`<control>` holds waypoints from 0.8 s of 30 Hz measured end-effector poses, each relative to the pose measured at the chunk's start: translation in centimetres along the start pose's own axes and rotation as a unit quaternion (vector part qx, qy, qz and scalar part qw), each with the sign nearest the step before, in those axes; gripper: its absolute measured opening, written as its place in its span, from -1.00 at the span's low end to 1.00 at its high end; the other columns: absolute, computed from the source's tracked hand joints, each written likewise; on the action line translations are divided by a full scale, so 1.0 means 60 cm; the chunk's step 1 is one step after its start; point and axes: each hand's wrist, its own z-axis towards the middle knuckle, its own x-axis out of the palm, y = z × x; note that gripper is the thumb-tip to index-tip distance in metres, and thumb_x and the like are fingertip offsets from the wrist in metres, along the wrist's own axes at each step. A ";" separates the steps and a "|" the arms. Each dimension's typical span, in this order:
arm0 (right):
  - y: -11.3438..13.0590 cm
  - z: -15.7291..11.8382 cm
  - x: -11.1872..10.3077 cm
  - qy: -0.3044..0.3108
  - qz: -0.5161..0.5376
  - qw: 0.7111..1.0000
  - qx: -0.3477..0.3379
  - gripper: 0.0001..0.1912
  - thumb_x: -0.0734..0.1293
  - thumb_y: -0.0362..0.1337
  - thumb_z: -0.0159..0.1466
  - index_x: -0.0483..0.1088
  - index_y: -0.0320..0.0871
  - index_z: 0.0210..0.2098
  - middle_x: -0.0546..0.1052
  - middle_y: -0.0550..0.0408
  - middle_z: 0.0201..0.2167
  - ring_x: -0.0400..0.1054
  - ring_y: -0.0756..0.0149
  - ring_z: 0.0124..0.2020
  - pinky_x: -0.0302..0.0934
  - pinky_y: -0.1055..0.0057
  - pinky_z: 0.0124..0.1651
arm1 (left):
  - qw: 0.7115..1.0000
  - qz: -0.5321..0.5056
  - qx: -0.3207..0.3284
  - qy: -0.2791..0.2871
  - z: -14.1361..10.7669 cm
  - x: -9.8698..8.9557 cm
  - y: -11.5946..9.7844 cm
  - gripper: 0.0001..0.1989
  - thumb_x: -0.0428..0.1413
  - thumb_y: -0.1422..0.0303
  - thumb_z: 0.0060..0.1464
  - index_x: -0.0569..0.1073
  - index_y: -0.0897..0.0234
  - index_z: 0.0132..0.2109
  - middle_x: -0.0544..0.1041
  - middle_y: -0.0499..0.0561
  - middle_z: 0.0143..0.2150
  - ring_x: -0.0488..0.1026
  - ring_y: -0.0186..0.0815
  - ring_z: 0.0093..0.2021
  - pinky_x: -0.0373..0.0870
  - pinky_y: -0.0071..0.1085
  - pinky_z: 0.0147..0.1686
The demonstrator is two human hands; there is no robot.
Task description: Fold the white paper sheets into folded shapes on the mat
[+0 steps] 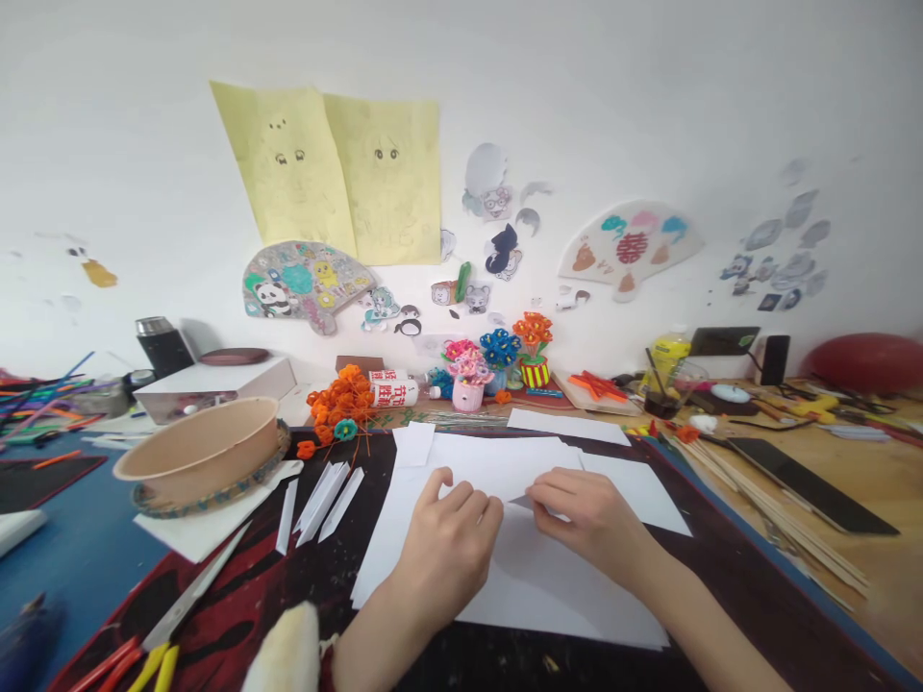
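Note:
My right hand (pixel 587 514) pinches a small piece of paper (pixel 520 501) between thumb and fingers; its visible side looks grey in shadow. Close by on the left, my left hand (pixel 451 538) is closed with curled fingers, and whatever it may hold is hidden behind them. Both hands are over a stack of white paper sheets (pixel 562 605) on a dark mat. Several narrow folded paper strips (pixel 322 502) lie left of the stack. A smaller white piece of paper (pixel 413 445) rests on the stack's upper left corner.
Scissors (pixel 180 605) with red and yellow handles lie at front left, near a round beige bowl (pixel 198 452). Orange beaded flowers (pixel 346 399) and small flower pots (pixel 467 389) stand at the back. On the right are wooden sticks (pixel 779 509) and a dark flat phone-like slab (pixel 811 485).

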 end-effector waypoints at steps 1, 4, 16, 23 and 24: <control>-0.001 0.000 0.000 0.002 0.000 1.000 0.001 -0.72 0.14 -0.42 0.31 0.38 -0.14 -0.47 0.44 0.10 -0.57 0.32 0.36 -0.51 0.12 0.46 -0.44 | 1.000 0.000 0.003 0.000 0.000 0.000 0.000 -0.77 -0.08 0.64 0.05 0.32 0.29 -0.45 0.33 -0.07 -0.55 0.19 -0.35 -0.51 0.12 -0.27 -0.20; -0.005 -0.002 -0.001 0.003 -0.003 1.000 0.001 -0.73 0.15 -0.42 0.31 0.38 -0.14 -0.47 0.45 0.10 -0.57 0.32 0.36 -0.51 0.13 0.46 -0.43 | 1.000 0.006 0.003 -0.001 0.000 -0.002 0.001 -0.77 -0.09 0.64 0.06 0.33 0.29 -0.45 0.33 -0.06 -0.55 0.19 -0.35 -0.51 0.13 -0.27 -0.20; -0.026 -0.010 -0.008 -0.013 -0.032 0.999 0.037 -0.76 0.18 -0.43 0.29 0.36 -0.14 -0.48 0.45 0.11 -0.55 0.33 0.37 -0.51 0.14 0.45 -0.40 | 1.000 0.009 -0.010 0.002 0.000 -0.008 0.004 -0.75 -0.09 0.64 0.06 0.32 0.27 -0.46 0.33 -0.06 -0.56 0.21 -0.35 -0.51 0.15 -0.27 -0.21; -0.045 -0.020 -0.013 -0.032 -0.054 0.997 0.054 -0.78 0.19 -0.42 0.26 0.38 -0.13 -0.47 0.47 0.11 -0.54 0.36 0.36 -0.50 0.16 0.45 -0.41 | 1.000 0.009 -0.008 -0.002 0.000 -0.008 0.005 -0.75 -0.09 0.65 0.05 0.33 0.28 -0.46 0.33 -0.06 -0.57 0.20 -0.35 -0.51 0.15 -0.27 -0.20; -0.055 -0.025 -0.015 -0.037 -0.059 0.995 0.066 -0.78 0.20 -0.41 0.26 0.38 -0.13 -0.48 0.47 0.11 -0.54 0.36 0.35 -0.51 0.16 0.45 -0.41 | 1.000 0.010 -0.011 -0.004 0.000 -0.009 0.007 -0.75 -0.09 0.66 0.05 0.33 0.28 -0.46 0.33 -0.06 -0.57 0.20 -0.36 -0.51 0.15 -0.27 -0.20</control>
